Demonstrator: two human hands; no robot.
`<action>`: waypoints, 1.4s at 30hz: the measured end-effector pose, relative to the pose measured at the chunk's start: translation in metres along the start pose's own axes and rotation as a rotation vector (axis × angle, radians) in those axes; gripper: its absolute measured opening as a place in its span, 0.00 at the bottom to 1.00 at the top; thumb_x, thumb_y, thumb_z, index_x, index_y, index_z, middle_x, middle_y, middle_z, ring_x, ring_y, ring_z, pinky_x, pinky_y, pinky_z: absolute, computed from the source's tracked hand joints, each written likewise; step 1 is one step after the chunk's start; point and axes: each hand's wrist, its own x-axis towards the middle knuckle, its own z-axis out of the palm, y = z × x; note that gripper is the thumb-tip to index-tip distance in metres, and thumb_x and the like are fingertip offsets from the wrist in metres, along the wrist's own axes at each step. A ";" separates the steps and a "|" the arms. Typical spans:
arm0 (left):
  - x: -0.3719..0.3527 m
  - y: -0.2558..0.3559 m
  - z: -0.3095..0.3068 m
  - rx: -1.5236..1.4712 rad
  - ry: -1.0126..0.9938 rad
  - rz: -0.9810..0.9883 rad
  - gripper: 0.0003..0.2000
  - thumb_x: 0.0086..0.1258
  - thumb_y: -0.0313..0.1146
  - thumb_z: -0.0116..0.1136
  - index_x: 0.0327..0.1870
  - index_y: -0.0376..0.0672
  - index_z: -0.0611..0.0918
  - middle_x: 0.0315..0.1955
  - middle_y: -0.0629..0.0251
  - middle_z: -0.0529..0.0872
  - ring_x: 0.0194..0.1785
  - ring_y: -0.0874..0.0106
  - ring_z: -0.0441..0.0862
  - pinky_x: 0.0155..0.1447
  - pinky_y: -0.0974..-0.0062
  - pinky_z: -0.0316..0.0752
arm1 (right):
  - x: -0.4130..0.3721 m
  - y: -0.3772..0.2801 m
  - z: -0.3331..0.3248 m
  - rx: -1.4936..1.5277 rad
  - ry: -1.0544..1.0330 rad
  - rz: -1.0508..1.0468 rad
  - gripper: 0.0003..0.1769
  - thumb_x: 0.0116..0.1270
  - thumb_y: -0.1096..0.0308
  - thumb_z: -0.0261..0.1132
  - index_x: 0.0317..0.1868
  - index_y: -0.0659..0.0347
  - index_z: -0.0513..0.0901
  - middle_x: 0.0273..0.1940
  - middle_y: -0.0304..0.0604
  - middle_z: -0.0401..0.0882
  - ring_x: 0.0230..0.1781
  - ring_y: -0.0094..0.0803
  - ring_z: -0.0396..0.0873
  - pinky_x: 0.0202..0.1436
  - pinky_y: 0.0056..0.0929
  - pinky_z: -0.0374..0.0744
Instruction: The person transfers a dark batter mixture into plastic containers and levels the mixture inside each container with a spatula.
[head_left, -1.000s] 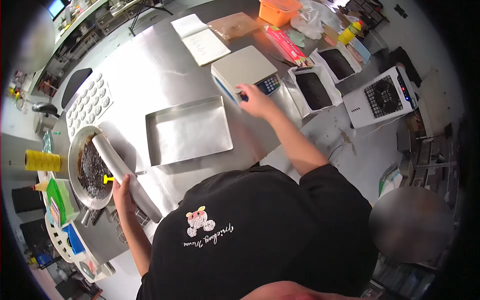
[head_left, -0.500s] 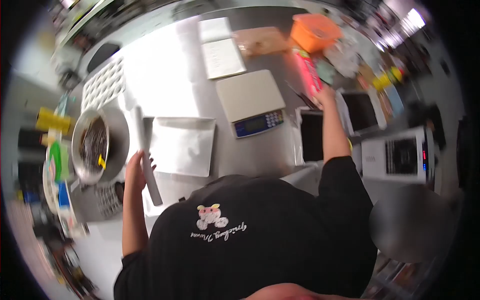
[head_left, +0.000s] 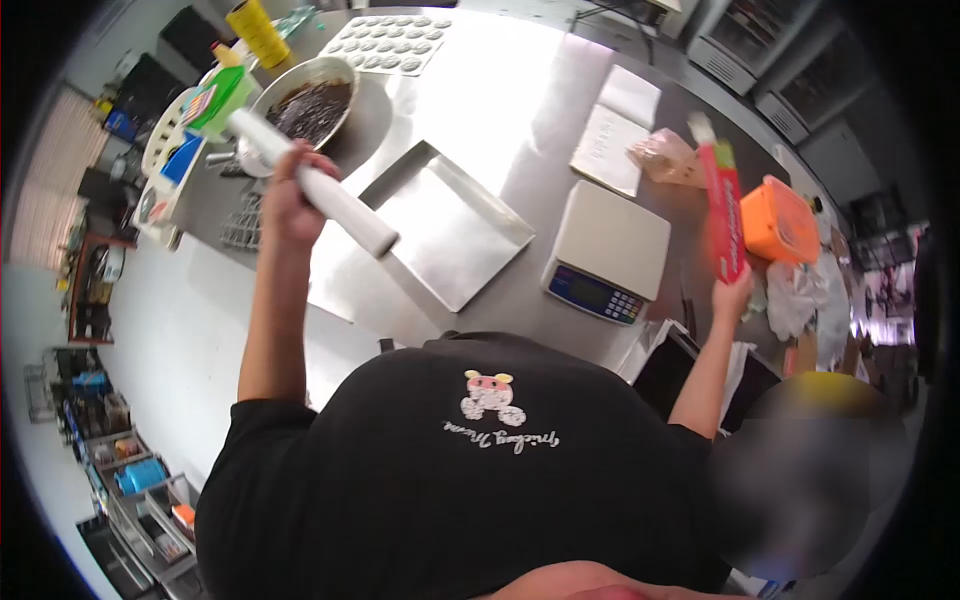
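My left hand point(head_left: 296, 198) is wrapped round a white roll point(head_left: 335, 200), which slants above the table beside a square metal tray point(head_left: 455, 235). On the other side, my right hand point(head_left: 732, 292) grips the lower end of a long red box point(head_left: 726, 215), held upright near an orange container point(head_left: 778, 222). Between the two hands lies a digital scale point(head_left: 610, 245) with a blue keypad panel. A metal bowl point(head_left: 345, 112) with dark contents stands just beyond the roll.
An open notebook point(head_left: 610, 143) and a brown packet point(head_left: 667, 158) lie behind the scale. At the back left are a moulded white tray point(head_left: 388, 46), a yellow roll point(head_left: 257, 32) and a green box point(head_left: 222, 100). Plastic bags point(head_left: 800, 295) lie at the right.
The view has turned, so the table appears shifted and tilted. The white roll now slants across rather than standing nearly upright in view. Both hands still hold their items.
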 end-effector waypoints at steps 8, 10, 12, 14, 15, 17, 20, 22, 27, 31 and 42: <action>-0.029 -0.004 0.110 -0.122 -0.316 0.167 0.07 0.64 0.26 0.58 0.34 0.39 0.70 0.23 0.66 0.73 0.31 0.72 0.73 0.45 0.68 0.73 | -0.036 -0.173 -0.037 0.398 0.025 -0.549 0.30 0.48 0.78 0.63 0.56 0.55 0.70 0.51 0.48 0.73 0.55 0.49 0.70 0.59 0.44 0.67; -0.027 -0.002 0.115 -0.143 -0.330 0.280 0.09 0.64 0.26 0.58 0.39 0.39 0.70 0.26 0.67 0.73 0.33 0.73 0.73 0.46 0.67 0.73 | -0.054 -0.210 -0.041 0.418 -0.037 -0.621 0.30 0.48 0.80 0.63 0.55 0.54 0.70 0.51 0.46 0.72 0.56 0.47 0.69 0.62 0.42 0.63; -0.027 0.006 0.113 -0.114 -0.313 0.472 0.11 0.65 0.27 0.58 0.42 0.40 0.69 0.28 0.67 0.73 0.33 0.74 0.73 0.47 0.66 0.74 | -0.073 -0.240 -0.037 0.425 -0.046 -0.646 0.29 0.48 0.82 0.61 0.54 0.56 0.70 0.51 0.45 0.72 0.55 0.44 0.70 0.54 0.36 0.70; -0.028 0.020 0.111 -0.040 -0.156 0.689 0.11 0.66 0.27 0.57 0.44 0.42 0.68 0.28 0.67 0.74 0.33 0.74 0.73 0.48 0.66 0.74 | -0.091 -0.270 -0.030 0.456 -0.091 -0.635 0.28 0.49 0.85 0.59 0.53 0.58 0.70 0.50 0.44 0.72 0.53 0.39 0.72 0.42 0.28 0.78; -0.026 0.033 0.102 -0.042 -0.159 0.695 0.11 0.66 0.27 0.57 0.44 0.42 0.68 0.28 0.67 0.74 0.33 0.74 0.73 0.48 0.66 0.74 | -0.100 -0.285 -0.026 0.459 -0.088 -0.640 0.28 0.49 0.85 0.59 0.53 0.58 0.70 0.50 0.44 0.72 0.53 0.39 0.72 0.42 0.28 0.78; -0.018 0.059 0.078 0.087 -0.206 0.770 0.20 0.66 0.29 0.58 0.54 0.49 0.61 0.40 0.66 0.70 0.37 0.75 0.72 0.48 0.63 0.74 | -0.118 -0.317 -0.015 0.532 -0.130 -0.583 0.29 0.49 0.85 0.59 0.54 0.58 0.69 0.50 0.44 0.72 0.52 0.38 0.72 0.42 0.27 0.77; -0.014 0.100 0.045 0.157 -0.285 0.732 0.18 0.66 0.28 0.56 0.52 0.45 0.62 0.36 0.63 0.76 0.38 0.73 0.76 0.48 0.66 0.75 | -0.147 -0.381 -0.004 0.487 -0.090 -0.636 0.28 0.48 0.84 0.60 0.53 0.58 0.70 0.49 0.44 0.72 0.51 0.41 0.72 0.46 0.29 0.75; 0.000 0.130 0.018 0.320 -0.335 0.732 0.12 0.66 0.28 0.57 0.45 0.41 0.68 0.31 0.60 0.82 0.39 0.72 0.80 0.46 0.70 0.77 | -0.166 -0.427 0.010 0.513 -0.122 -0.678 0.28 0.48 0.84 0.60 0.52 0.59 0.71 0.50 0.45 0.73 0.52 0.44 0.71 0.54 0.35 0.72; 0.021 0.231 -0.060 1.454 -0.374 0.939 0.58 0.42 0.61 0.72 0.70 0.36 0.53 0.66 0.48 0.56 0.70 0.54 0.51 0.72 0.56 0.45 | -0.221 -0.545 0.059 0.713 -0.279 -0.641 0.31 0.51 0.83 0.60 0.58 0.59 0.67 0.50 0.46 0.71 0.51 0.39 0.72 0.54 0.32 0.71; 0.023 0.270 -0.130 1.304 -0.543 0.825 0.69 0.40 0.58 0.75 0.71 0.37 0.32 0.71 0.47 0.42 0.73 0.56 0.45 0.74 0.61 0.41 | -0.269 -0.629 0.082 1.052 -0.527 -0.559 0.34 0.54 0.83 0.59 0.63 0.61 0.60 0.52 0.44 0.68 0.49 0.32 0.71 0.53 0.28 0.70; 0.030 0.307 -0.299 0.884 0.220 0.452 0.17 0.66 0.36 0.60 0.52 0.41 0.74 0.44 0.65 0.80 0.46 0.75 0.78 0.49 0.76 0.74 | -0.297 -0.696 0.074 0.754 -0.941 -0.648 0.46 0.49 0.70 0.61 0.70 0.53 0.52 0.63 0.53 0.54 0.61 0.48 0.65 0.63 0.40 0.68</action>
